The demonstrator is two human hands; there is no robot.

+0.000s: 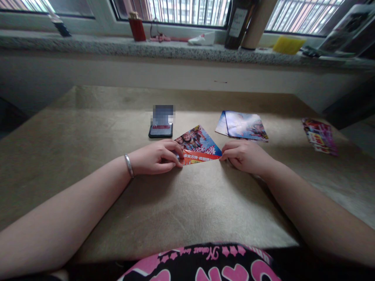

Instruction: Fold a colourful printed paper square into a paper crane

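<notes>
Flyer (200, 145) on table (187, 207), folded, between hands
Left hand (158, 157) pinches left corner, right hand (244, 156) right corner; phone (161, 128) beyond

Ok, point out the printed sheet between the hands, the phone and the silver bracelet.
Printed sheet (199, 145): head view, middle of its printed face.
Phone (161, 124): head view, middle of its screen.
Silver bracelet (129, 166): head view, front of the band.
</notes>
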